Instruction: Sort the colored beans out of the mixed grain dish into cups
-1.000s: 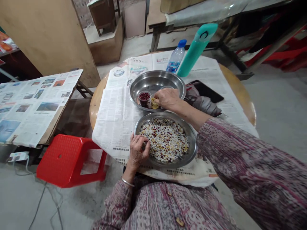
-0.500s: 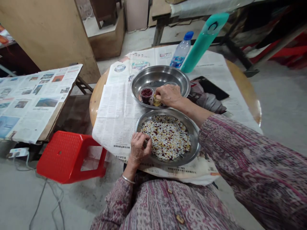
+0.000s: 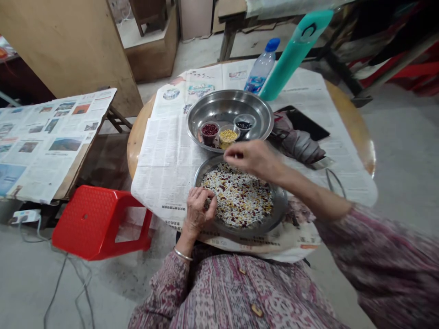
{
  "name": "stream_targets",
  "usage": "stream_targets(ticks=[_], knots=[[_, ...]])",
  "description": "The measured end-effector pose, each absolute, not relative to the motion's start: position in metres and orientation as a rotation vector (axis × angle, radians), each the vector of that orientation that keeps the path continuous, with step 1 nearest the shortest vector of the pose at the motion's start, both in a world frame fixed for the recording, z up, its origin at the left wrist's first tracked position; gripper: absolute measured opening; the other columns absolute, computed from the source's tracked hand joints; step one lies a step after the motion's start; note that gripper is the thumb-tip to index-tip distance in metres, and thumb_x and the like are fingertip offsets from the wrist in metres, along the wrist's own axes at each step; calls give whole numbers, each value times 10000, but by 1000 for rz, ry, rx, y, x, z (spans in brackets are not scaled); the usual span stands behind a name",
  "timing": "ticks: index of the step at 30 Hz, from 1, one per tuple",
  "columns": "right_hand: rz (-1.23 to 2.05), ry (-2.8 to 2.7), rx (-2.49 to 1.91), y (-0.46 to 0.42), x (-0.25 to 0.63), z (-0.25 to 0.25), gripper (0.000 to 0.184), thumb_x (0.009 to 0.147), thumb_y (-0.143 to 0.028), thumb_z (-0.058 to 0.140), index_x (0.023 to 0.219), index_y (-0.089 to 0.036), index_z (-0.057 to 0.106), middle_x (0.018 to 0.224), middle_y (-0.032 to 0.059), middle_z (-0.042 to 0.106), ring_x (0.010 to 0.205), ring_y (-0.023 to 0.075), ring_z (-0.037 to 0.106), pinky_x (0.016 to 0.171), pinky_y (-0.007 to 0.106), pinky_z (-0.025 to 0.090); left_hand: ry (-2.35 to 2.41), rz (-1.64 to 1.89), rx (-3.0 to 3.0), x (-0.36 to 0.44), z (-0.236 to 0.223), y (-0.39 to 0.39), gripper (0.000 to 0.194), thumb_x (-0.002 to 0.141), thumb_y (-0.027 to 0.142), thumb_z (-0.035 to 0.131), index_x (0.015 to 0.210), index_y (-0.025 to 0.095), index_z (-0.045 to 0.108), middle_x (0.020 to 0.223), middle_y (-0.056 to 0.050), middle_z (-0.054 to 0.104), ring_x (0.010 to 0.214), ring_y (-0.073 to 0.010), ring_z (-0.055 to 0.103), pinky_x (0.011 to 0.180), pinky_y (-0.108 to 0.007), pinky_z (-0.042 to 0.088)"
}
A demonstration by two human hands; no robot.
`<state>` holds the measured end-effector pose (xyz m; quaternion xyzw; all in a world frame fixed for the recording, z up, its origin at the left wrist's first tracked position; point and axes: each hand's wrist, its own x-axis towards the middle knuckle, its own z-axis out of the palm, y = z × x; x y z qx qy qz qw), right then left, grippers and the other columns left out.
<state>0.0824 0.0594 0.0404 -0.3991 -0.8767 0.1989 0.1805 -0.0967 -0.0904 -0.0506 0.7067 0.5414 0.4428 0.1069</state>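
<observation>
A steel basin (image 3: pixel 280 214) holds white rice grains mixed with red, yellow and dark beans (image 3: pixel 236 196). My left hand (image 3: pixel 199 209) rests at its left rim with curled fingers; what they hold, if anything, is hidden. My right hand (image 3: pixel 255 159), partly blurred, hovers above the far edge of this basin. Its fingers are curled together and I cannot make out what is in them. Just beyond, a second steel basin (image 3: pixel 228 98) contains clear cups: one of red beans (image 3: pixel 209 131), one of yellow beans (image 3: pixel 228 135) and one of black beans (image 3: pixel 244 124).
Newspaper (image 3: pixel 157 160) covers the round table. A water bottle (image 3: pixel 262 66) and a tall teal bottle (image 3: pixel 295 55) stand behind the basins. At the right lie a grey folded umbrella (image 3: pixel 302 144) and a dark tablet-like object (image 3: pixel 308 125). A red stool (image 3: pixel 92 219) stands left.
My right hand has left the yellow-bean cup and moved back toward me, over the near basin. All three cups now show. My left hand has stayed in place.
</observation>
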Motion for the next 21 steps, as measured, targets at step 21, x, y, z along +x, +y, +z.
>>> stream_targets(ticks=[21], knots=[[266, -2487, -1301, 11, 61, -34, 376, 1009, -349, 472, 1263, -131, 645, 1165, 175, 664, 1103, 314, 572, 891, 412, 501, 1519, 1442, 1989, -95, -48, -89, 58, 942, 150, 564, 953, 207, 571, 976, -63, 606, 1017, -216, 590, 941, -373, 491]])
